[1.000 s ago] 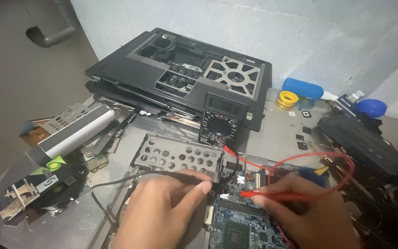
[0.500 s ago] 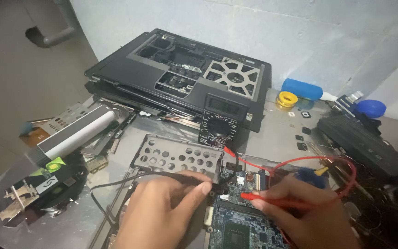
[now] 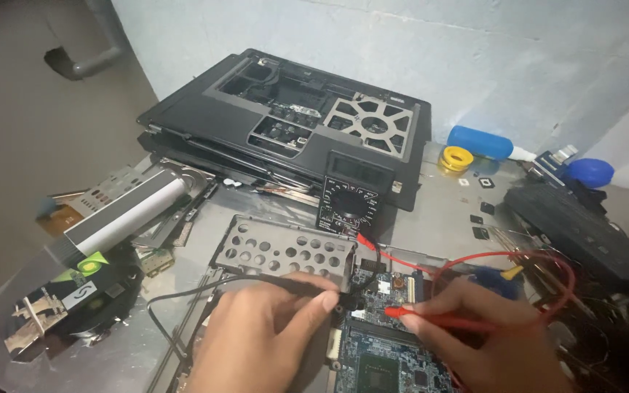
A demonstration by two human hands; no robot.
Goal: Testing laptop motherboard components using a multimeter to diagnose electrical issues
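Observation:
My left hand (image 3: 260, 338) pinches a black probe (image 3: 307, 286) whose tip rests on the blue circuit board (image 3: 384, 360) at the bottom middle. My right hand (image 3: 485, 335) holds a red probe (image 3: 420, 314), its tip touching the same board a little to the right. Both leads run up to a black multimeter (image 3: 349, 195) leaning against a stack of opened black laptop shells (image 3: 285, 120). A perforated metal plate (image 3: 282, 251) lies just beyond my left hand.
A silver bar-shaped part (image 3: 121, 218) and a fan with heatsink (image 3: 67, 309) lie at the left. A yellow solder spool (image 3: 456, 158), a blue tube (image 3: 480, 142) and a blue cap (image 3: 590, 172) sit at the back right. A black keyboard-like part (image 3: 584, 229) lies at the right.
Both probe tips have stayed on the board; my hands shifted only slightly, the red probe a little lower.

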